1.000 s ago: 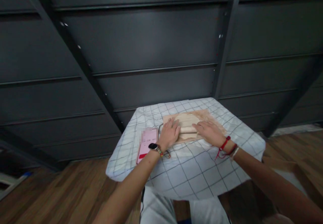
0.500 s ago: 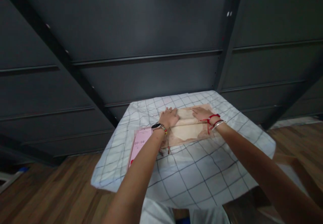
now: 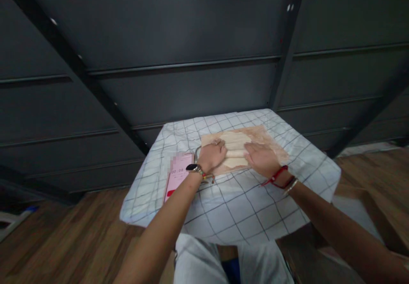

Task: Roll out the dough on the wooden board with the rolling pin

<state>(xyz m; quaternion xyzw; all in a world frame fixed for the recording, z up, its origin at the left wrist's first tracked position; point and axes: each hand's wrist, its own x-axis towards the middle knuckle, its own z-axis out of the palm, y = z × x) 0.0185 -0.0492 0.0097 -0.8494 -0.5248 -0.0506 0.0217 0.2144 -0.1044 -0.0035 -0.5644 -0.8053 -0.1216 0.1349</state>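
Observation:
A pale rolling pin (image 3: 235,153) lies across a thin, cream sheet of dough (image 3: 234,138). Under the dough is a light brown mat (image 3: 271,141) with whitish smears. My left hand (image 3: 212,154) is closed over the pin's left end, fingers bent. At the other end, my right hand (image 3: 261,158) is closed on the pin, its fingers together and pointing inward. Both ends of the pin are hidden beneath my hands.
A phone (image 3: 177,176) with a pink timer screen lies left of the mat, beside my left wrist. The table has a white checked cloth (image 3: 243,211). A dark panelled wall (image 3: 191,88) stands behind. An open cardboard box (image 3: 367,207) is on the floor at right.
The rolling pin and both hands have come nearer to me over the dough, uncovering its far part. My fingers, spread before, are now drawn in. The view has shifted slightly.

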